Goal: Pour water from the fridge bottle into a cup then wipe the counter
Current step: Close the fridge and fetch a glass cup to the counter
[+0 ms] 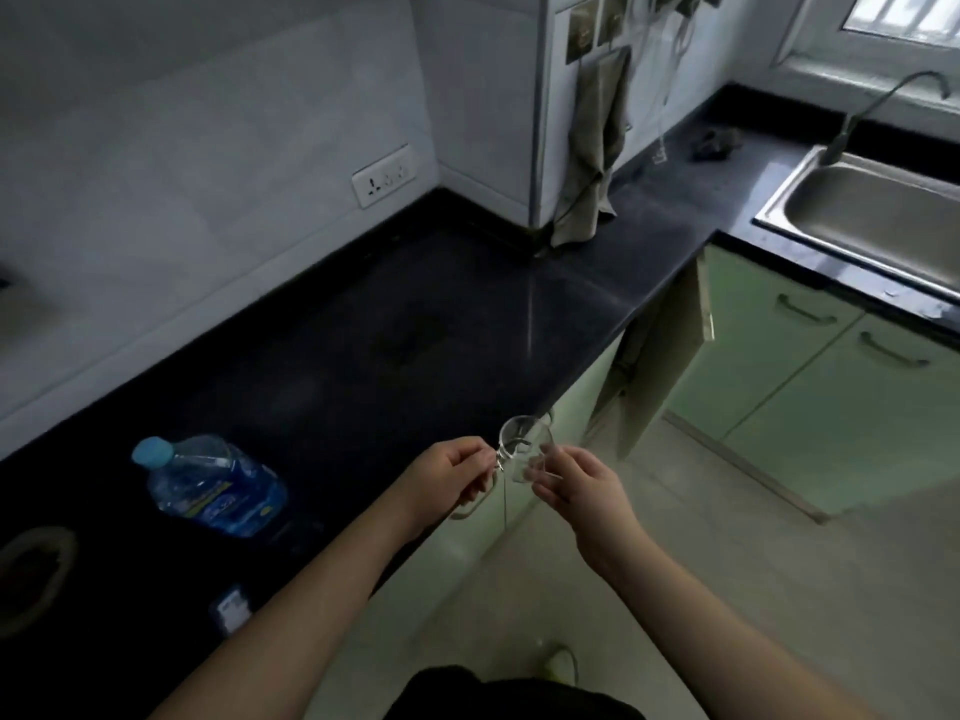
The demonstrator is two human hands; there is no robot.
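Observation:
A clear glass cup is held tilted in the air just off the front edge of the black counter. My left hand pinches its left rim and my right hand grips its right side and base. A blue water bottle with a light blue cap stands on the counter to the left, apart from both hands. A grey-brown cloth hangs on the wall at the back corner, its lower end touching the counter.
A steel sink with a curved tap is at the far right. Below the counter a pale green cabinet door stands open. A wall socket sits above the counter. A small packet lies near the front edge.

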